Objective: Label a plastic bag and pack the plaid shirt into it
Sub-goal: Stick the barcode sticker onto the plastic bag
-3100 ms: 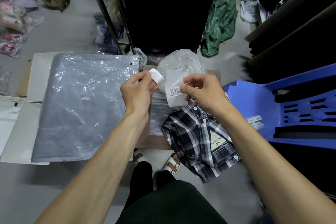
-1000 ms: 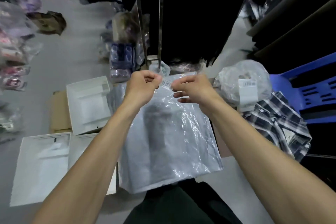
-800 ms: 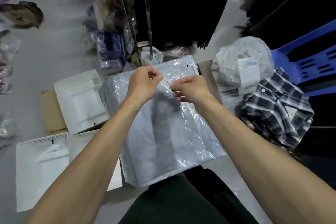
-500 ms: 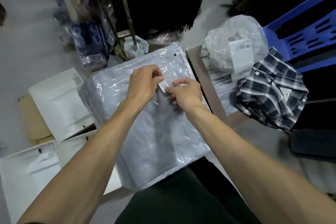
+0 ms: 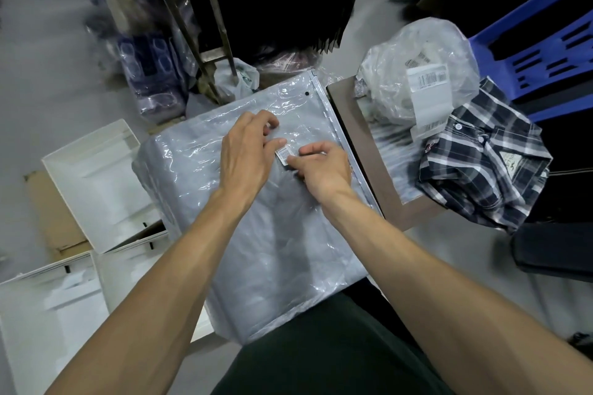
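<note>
I see a small barcode label point(image 5: 283, 154), print too small to read, pinched between my left hand point(image 5: 248, 151) and right hand point(image 5: 322, 167), pressed on the glossy plastic bag point(image 5: 256, 234) atop white boxes point(image 5: 93, 176). The plaid shirt point(image 5: 481, 167) lies crumpled right, beside a blue chair point(image 5: 542, 38).

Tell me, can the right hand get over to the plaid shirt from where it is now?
Probably yes. The right hand is busy pressing the small barcode label onto the plastic bag together with the left hand. The plaid shirt lies uncovered off to its right, with only bare brown tabletop between.
</note>
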